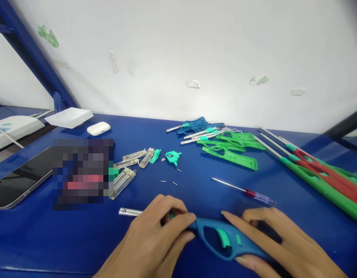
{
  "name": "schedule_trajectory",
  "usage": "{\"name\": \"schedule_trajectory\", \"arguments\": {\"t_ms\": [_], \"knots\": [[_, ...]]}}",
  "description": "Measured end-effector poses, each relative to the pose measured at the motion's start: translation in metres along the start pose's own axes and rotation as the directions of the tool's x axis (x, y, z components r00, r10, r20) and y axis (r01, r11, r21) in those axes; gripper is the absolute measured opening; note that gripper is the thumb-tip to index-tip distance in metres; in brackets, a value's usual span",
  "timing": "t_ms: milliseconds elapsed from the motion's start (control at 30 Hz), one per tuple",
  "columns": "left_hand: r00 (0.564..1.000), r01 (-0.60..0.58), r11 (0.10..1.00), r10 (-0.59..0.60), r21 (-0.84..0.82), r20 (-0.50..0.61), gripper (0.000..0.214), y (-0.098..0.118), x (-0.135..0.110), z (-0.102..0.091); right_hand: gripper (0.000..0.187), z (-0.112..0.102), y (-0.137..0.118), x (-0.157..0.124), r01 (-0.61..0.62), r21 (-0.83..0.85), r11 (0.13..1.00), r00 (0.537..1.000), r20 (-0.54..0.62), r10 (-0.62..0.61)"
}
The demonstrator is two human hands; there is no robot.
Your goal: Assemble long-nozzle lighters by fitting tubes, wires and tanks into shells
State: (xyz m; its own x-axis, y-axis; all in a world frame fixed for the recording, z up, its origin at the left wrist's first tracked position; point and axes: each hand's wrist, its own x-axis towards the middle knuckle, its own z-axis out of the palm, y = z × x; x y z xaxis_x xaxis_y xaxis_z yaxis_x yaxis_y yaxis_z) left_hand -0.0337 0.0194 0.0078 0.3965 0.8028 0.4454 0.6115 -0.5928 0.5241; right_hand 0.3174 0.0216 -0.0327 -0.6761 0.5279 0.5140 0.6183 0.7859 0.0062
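Observation:
A blue gas lighter (217, 236) with a green trigger lies across the front of the table, its silver tube pointing left. My left hand (156, 233) is closed round the neck where the tube meets the body. My right hand (278, 239) grips the handle end, thumb below and fingers above. Beyond the hands lie a screwdriver (244, 190) with a red and clear handle and several small screws (175, 183). Clear fuel tanks (123, 181) and green plastic trigger parts (173, 157) are scattered behind the left hand.
Opened blue lighter shells (195, 124) and green shell halves (230, 154) are piled at the back. Whole green and red lighters (320, 170) lie at right. On the left are a phone (22, 177), a white earbud case (98, 128), a white box (70, 117) and a power strip (16, 129).

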Motion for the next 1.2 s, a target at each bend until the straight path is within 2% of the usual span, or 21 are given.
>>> {"name": "schedule_trajectory", "arguments": {"t_ms": [133,333,533,633,733,833,933,1000,1100,1200], "knots": [[0.999,-0.003,1.0,0.003,-0.009,-0.032,0.032,0.003,0.005,-0.001,0.063,-0.001,-0.002,0.006,-0.061,-0.009,0.998,0.997,0.039,0.062],[1.0,0.017,0.993,-0.016,0.12,-0.004,0.024,0.004,0.006,0.005,0.063,-0.001,-0.008,0.011,-0.029,-0.065,0.997,1.0,0.001,0.029],[1.0,-0.002,0.989,0.002,0.148,0.001,0.026,0.003,0.007,0.003,0.061,-0.001,-0.012,0.02,-0.058,-0.08,0.995,0.998,-0.008,0.057],[0.999,-0.033,0.99,0.035,0.135,-0.007,0.029,-0.001,0.006,0.0,0.06,-0.002,-0.013,0.021,-0.047,-0.059,0.997,0.999,-0.013,0.047],[0.995,-0.084,0.983,0.091,0.166,-0.036,0.034,-0.006,0.005,-0.003,0.053,-0.002,-0.015,0.022,-0.121,-0.064,0.991,0.993,-0.022,0.119],[0.994,-0.111,0.966,0.113,0.233,0.003,0.044,-0.008,0.002,-0.002,0.04,-0.007,-0.017,0.023,-0.277,-0.016,0.961,0.961,-0.015,0.277],[1.0,0.006,0.968,-0.001,0.251,-0.02,0.057,-0.008,-0.006,0.002,0.034,-0.02,-0.017,0.022,-0.418,0.113,0.902,0.904,-0.051,0.425],[0.999,0.048,0.971,-0.041,0.234,-0.035,0.06,-0.009,-0.009,0.005,0.032,-0.029,-0.014,0.021,-0.5,0.152,0.853,0.848,-0.115,0.518],[0.999,0.023,0.987,-0.017,0.159,-0.035,0.054,-0.009,-0.006,0.009,0.031,-0.038,-0.007,0.02,-0.595,0.102,0.797,0.78,-0.166,0.604],[0.999,0.032,0.994,-0.027,0.108,-0.046,0.042,-0.007,0.005,0.014,0.031,-0.037,0.002,0.02,-0.617,0.022,0.786,0.776,-0.149,0.613]]}}
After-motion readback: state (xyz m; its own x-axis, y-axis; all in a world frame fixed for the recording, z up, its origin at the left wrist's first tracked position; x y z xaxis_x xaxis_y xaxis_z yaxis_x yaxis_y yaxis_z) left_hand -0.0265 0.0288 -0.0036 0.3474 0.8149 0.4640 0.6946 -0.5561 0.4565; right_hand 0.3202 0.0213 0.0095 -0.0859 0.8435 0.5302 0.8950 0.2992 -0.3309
